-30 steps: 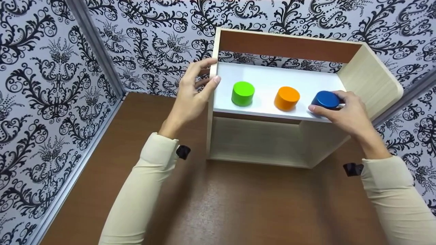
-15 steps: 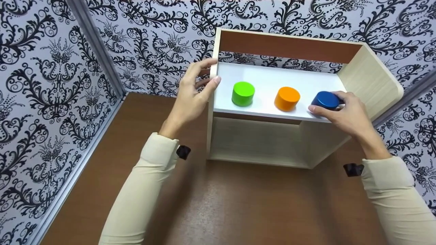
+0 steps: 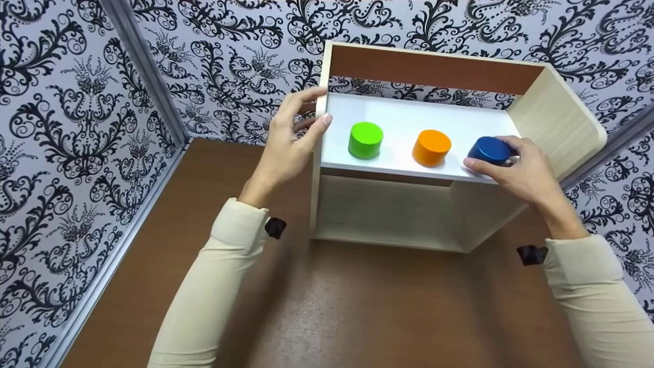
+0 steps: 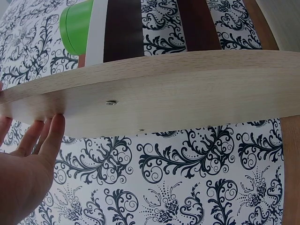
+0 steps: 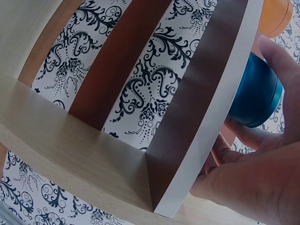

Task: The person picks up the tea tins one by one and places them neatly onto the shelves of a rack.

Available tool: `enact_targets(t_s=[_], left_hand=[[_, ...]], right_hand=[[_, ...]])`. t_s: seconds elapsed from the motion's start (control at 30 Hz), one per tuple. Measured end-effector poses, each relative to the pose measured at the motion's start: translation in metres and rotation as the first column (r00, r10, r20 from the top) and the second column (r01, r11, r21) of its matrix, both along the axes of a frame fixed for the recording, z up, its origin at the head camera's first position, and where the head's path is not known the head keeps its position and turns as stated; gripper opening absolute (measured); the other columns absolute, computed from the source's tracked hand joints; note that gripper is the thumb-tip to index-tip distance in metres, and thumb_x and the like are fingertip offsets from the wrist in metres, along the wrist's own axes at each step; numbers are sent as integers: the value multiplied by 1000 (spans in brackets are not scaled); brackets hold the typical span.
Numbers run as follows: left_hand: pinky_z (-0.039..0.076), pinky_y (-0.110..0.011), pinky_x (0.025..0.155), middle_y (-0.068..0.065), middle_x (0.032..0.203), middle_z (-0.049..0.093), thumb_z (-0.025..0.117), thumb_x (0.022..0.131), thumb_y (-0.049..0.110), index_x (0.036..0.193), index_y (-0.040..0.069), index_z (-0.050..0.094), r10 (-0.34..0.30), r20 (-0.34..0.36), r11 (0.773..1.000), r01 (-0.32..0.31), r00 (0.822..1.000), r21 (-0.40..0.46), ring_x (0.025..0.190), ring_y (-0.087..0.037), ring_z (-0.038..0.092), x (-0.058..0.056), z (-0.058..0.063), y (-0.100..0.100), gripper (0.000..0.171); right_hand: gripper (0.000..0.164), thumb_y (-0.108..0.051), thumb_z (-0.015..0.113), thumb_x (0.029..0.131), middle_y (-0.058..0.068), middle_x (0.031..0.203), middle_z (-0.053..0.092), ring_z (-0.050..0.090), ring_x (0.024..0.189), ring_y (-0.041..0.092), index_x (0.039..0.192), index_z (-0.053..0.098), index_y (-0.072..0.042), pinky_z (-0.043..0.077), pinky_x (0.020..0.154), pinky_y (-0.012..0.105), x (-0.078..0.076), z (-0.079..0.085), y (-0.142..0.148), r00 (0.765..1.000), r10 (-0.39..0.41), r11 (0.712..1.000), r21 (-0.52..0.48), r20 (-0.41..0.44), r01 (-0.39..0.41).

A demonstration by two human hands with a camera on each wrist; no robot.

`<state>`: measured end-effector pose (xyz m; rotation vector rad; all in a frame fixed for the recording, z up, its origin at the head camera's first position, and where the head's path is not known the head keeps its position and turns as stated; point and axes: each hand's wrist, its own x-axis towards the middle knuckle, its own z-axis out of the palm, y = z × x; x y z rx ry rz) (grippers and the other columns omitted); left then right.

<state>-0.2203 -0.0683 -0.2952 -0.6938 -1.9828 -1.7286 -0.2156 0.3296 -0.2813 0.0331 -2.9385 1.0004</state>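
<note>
In the head view, a blue lidded round container (image 3: 490, 149) stands on the white shelf board (image 3: 403, 115) of a small wooden shelf unit. My right hand (image 3: 526, 171) holds it, thumb at the front and fingers around the far right side. The right wrist view shows the same blue container (image 5: 255, 93) between thumb and fingers, the other fingers low beside the board's edge. My left hand (image 3: 288, 140) grips the front edge of the left side panel (image 3: 325, 69). From the left wrist view, its fingertips (image 4: 57, 123) press on the panel's outer face.
A green round container (image 3: 365, 140) and an orange one (image 3: 431, 148) stand on the board, left of the blue one. Below lies a lower compartment (image 3: 388, 209). The unit stands on a brown wood surface (image 3: 357, 306) against patterned walls (image 3: 225, 61). Its right panel (image 3: 562, 117) rises beside my right hand.
</note>
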Motion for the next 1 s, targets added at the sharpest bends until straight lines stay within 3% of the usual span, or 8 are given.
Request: enact_targets(t_s=[0.13,0.2,0.43,0.63,0.7,0.83,1.0], left_hand=[[52,-30,105,-12,130,49,63,99,10,140,3,55,0,-6,1000,0,1000,1,120,-21,56,0,1,0,42],[52,-30,105,-12,129,50,63,99,10,140,3,55,0,-5,1000,0,1000,-3,120,-21,56,0,1,1,42],[51,-31,106,-12,130,50,62,100,11,140,2,55,1,1,1000,-1,1000,-14,121,-22,55,-1,1,1,42],[51,-33,107,-12,133,49,62,100,10,140,2,54,0,16,1000,1,1000,-21,123,-22,54,0,2,0,42],[50,-33,107,-12,134,49,62,100,10,141,3,53,0,21,1000,0,1000,-26,124,-22,54,1,3,0,43],[49,-31,108,-12,136,49,61,100,12,142,4,53,3,29,1000,-3,1000,-31,125,-22,53,2,4,0,43],[49,-31,108,-12,140,48,63,100,15,148,6,47,28,16,999,-27,999,-45,125,-22,53,8,1,-5,51]], right_hand=[[96,-58,77,83,29,145,40,44,120,42,150,42,0,44,89,34,1,1,0,1000,3,1000,-7,-12,-3],[96,-58,77,83,29,147,39,44,121,43,152,41,-1,43,90,34,2,2,1,1000,1,1000,-7,-18,-1],[97,-54,78,84,26,154,35,42,126,46,156,35,-6,42,103,53,11,3,1,998,-15,999,-39,-57,13],[96,-47,83,83,26,152,38,40,130,46,157,36,-8,38,111,62,23,5,4,988,-34,999,-39,-150,29],[93,-44,84,82,25,150,40,41,131,45,156,38,-9,40,112,58,29,5,4,980,-38,999,-31,-195,33],[86,-35,87,81,20,145,45,42,130,39,152,45,-9,43,111,35,42,3,2,952,-35,999,-27,-303,28],[80,-24,91,77,20,138,51,46,122,35,146,53,-8,38,101,21,59,-4,-2,897,-3,1000,-7,-442,0]])
